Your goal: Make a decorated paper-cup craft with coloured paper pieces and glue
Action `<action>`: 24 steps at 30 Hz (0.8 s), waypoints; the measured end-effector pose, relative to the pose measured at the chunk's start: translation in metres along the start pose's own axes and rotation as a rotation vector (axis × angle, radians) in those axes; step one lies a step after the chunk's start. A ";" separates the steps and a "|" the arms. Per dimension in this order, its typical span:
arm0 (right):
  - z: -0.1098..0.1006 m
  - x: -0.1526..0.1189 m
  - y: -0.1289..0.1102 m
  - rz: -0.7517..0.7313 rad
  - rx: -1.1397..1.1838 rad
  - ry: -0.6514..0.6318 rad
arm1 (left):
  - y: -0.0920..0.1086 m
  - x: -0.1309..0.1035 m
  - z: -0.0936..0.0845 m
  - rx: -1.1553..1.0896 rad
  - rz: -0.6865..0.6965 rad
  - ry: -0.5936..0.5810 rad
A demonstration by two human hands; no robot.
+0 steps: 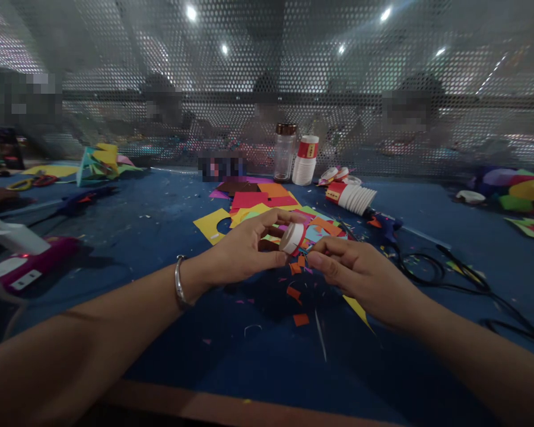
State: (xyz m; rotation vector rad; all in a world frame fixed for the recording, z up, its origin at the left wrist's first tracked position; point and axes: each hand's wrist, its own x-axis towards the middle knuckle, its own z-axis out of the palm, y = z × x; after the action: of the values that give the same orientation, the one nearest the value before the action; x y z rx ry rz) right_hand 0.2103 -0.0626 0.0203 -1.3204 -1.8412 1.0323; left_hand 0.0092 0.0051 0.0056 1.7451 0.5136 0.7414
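Paper cup (292, 238) | white, red band | tilted sideways | left hand (244, 252) holds

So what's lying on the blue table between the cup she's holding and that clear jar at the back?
In the head view, a heap of coloured paper sheets covers the blue table between the paper cup in the left hand and the jar.

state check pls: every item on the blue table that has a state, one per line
left hand: gripping a small paper cup
small paper cup: held on its side, off the table
right hand: fingertips pinched together beside the cup
clear jar: upright, lid on
cup stack: upright
second cup stack: lying on its side
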 end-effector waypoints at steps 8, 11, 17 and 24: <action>0.001 -0.001 0.002 -0.026 -0.056 0.003 | 0.003 0.000 0.002 -0.006 -0.017 0.032; 0.001 -0.001 0.005 -0.003 -0.045 -0.005 | 0.002 0.000 0.001 0.013 -0.007 0.033; -0.001 -0.002 0.004 0.029 0.022 -0.037 | -0.002 0.000 -0.004 0.014 0.008 0.029; -0.003 -0.003 0.005 0.075 0.115 -0.062 | -0.003 -0.001 -0.006 -0.025 0.040 0.027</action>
State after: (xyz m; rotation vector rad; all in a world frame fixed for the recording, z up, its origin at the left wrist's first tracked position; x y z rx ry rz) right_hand 0.2162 -0.0641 0.0173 -1.3107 -1.7607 1.2123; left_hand 0.0048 0.0095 0.0037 1.7286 0.4867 0.7978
